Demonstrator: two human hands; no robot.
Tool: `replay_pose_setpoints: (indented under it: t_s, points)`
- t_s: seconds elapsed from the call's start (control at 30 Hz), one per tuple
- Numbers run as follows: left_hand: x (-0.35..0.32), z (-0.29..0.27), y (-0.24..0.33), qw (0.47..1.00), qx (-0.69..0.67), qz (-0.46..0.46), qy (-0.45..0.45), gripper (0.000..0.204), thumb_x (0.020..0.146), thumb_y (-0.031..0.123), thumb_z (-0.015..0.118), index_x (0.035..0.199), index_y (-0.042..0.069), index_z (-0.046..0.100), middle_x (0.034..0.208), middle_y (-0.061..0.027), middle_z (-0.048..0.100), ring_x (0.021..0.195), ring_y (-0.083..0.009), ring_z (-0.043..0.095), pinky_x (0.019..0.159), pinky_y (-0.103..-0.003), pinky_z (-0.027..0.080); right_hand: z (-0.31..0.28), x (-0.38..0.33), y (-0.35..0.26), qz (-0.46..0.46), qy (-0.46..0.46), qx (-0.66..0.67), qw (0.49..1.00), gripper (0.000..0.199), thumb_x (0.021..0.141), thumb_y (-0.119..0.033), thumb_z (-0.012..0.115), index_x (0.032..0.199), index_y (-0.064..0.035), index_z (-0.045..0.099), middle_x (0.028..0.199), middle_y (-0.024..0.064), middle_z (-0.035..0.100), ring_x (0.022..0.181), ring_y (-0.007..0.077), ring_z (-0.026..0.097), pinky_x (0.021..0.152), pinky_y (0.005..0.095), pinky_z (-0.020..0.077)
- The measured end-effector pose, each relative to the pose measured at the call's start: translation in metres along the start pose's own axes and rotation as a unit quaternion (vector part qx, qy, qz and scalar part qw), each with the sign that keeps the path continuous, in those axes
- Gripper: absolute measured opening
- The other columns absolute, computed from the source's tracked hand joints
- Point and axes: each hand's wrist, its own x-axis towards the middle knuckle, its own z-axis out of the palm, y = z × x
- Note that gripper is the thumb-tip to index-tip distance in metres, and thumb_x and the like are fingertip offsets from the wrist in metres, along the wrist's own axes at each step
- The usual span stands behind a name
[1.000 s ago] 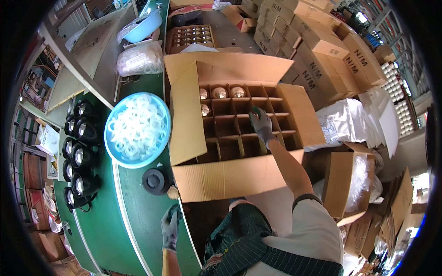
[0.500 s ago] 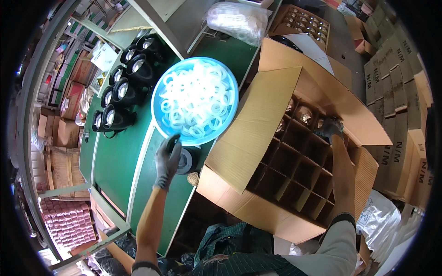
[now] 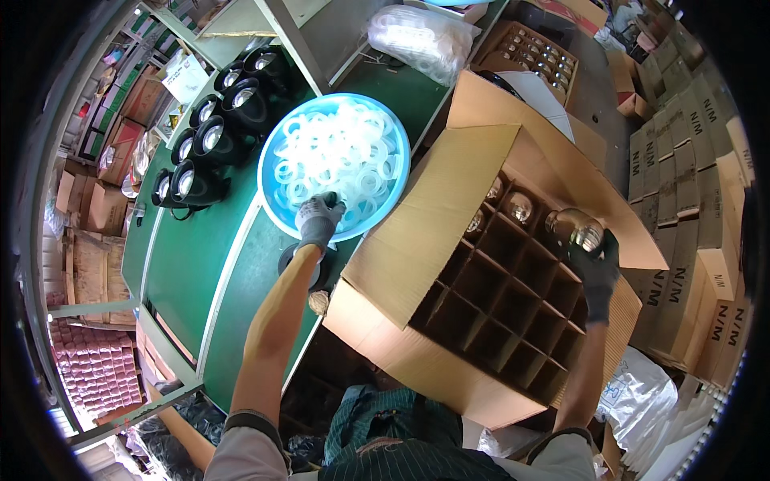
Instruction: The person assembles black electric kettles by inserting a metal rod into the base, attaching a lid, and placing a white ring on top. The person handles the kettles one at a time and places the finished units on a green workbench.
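Observation:
My left hand (image 3: 318, 219), in a grey glove, reaches into a light blue basin (image 3: 277, 201) full of white plastic rings (image 3: 337, 156), fingers closed over one at the near rim. My right hand (image 3: 595, 260), in a dark glove, holds a shiny metal reflector cup (image 3: 579, 229) above the far right side of a big open cardboard box (image 3: 417, 240) with a brown divider grid (image 3: 513, 305). A few more shiny cups (image 3: 517, 206) sit in the far cells; the near cells look dark.
Black lamp housings (image 3: 210, 140) stand in rows on the green bench (image 3: 192, 264) left of the basin. A black ring (image 3: 285, 260) lies under my left wrist. A bag of white rings (image 3: 417, 36), a tray of parts (image 3: 529, 48) and stacked cartons (image 3: 690, 160) surround the box.
My left hand moved from the bench edge up into the basin of rings. My right hand lifted a shiny cup out of the box's far cells.

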Motion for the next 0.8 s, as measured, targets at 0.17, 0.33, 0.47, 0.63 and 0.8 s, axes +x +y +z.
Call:
replay_pose_setpoints:
  t_s: [0.17, 0.33, 0.47, 0.63, 0.8]
  points:
    - [-0.070, -0.063, -0.023, 0.967, -0.187, 0.109, 0.134, 0.029, 0.095, 0.023, 0.066, 0.116, 0.004, 0.072, 0.103, -0.0142, 0.074, 0.095, -0.0258, 0.072, 0.087, -0.036, 0.055, -0.036, -0.100, 0.018, 0.063, -0.200, 0.337, 0.918, 0.061, 0.099, -0.024, 0.065, 0.150, 0.0015, 0.044, 0.141, 0.0139, 0.056, 0.125, 0.0234, 0.058, 0.105, 0.0363, 0.0487]
    - [-0.225, -0.152, -0.013, 0.801, -0.575, 0.055, -0.157, 0.032, 0.102, 0.010, 0.055, 0.130, -0.005, 0.060, 0.115, -0.0111, 0.069, 0.097, -0.0157, 0.067, 0.080, -0.031, 0.056, 0.017, -0.222, -0.063, 0.272, -0.351, 0.637, 0.630, 0.063, 0.095, -0.023, 0.070, 0.150, -0.0057, 0.046, 0.141, 0.0141, 0.059, 0.127, 0.0274, 0.060, 0.105, 0.0423, 0.0527]
    - [-0.318, -0.194, -0.016, 0.818, -0.496, -0.014, -0.289, 0.044, 0.094, 0.018, 0.064, 0.130, -0.006, 0.059, 0.110, -0.0085, 0.069, 0.091, -0.0139, 0.066, 0.075, -0.026, 0.055, 0.072, -0.275, -0.081, -0.037, -0.500, 0.316, 0.805, 0.063, 0.094, -0.030, 0.071, 0.146, -0.0027, 0.048, 0.137, 0.0126, 0.061, 0.126, 0.0260, 0.060, 0.106, 0.0429, 0.0523]
    - [-0.400, -0.210, -0.086, 0.835, -0.525, -0.011, -0.163, 0.040, 0.093, 0.010, 0.070, 0.129, -0.002, 0.060, 0.107, -0.0055, 0.069, 0.091, -0.0098, 0.062, 0.080, -0.025, 0.053, 0.069, -0.304, -0.155, 0.205, -0.617, 0.525, 0.549, 0.081, 0.091, -0.027, 0.070, 0.156, 0.0037, 0.032, 0.145, 0.0159, 0.053, 0.129, 0.0257, 0.057, 0.106, 0.0411, 0.0509]
    - [-0.490, -0.217, -0.142, 0.873, -0.486, -0.030, 0.029, 0.045, 0.087, 0.002, 0.072, 0.130, -0.004, 0.059, 0.108, -0.0058, 0.069, 0.096, -0.0108, 0.062, 0.090, -0.029, 0.052, 0.079, -0.359, -0.203, 0.192, -0.696, 0.500, 0.479, 0.095, 0.080, -0.021, 0.077, 0.158, 0.0023, 0.028, 0.148, 0.0189, 0.051, 0.134, 0.0308, 0.055, 0.110, 0.0426, 0.0508]
